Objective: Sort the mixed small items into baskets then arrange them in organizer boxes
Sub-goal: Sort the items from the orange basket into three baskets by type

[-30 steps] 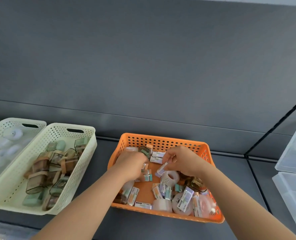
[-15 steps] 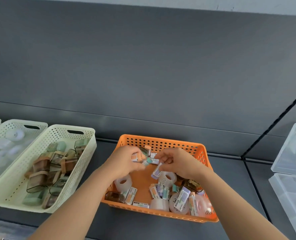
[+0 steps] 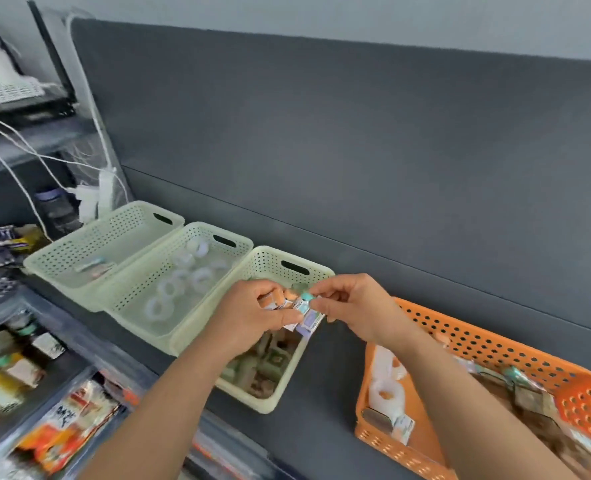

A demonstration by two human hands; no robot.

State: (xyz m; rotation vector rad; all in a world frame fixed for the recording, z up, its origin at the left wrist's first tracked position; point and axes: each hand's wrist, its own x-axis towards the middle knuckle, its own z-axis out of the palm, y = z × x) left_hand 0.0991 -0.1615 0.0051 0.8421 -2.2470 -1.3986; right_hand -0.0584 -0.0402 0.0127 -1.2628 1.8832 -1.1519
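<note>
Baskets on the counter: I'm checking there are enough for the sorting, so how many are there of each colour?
Pale green baskets: 3
Orange basket: 1
Total: 4

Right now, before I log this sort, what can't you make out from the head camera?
- Small packets pinched between left hand and right hand: fingers and motion blur hide their count and labels.
- Nearest cream basket: hands and forearms cover most of its contents.
- Orange basket: right forearm hides its middle; the frame edge cuts its right end.
- Far-left cream basket: contents too blurred to identify.
</note>
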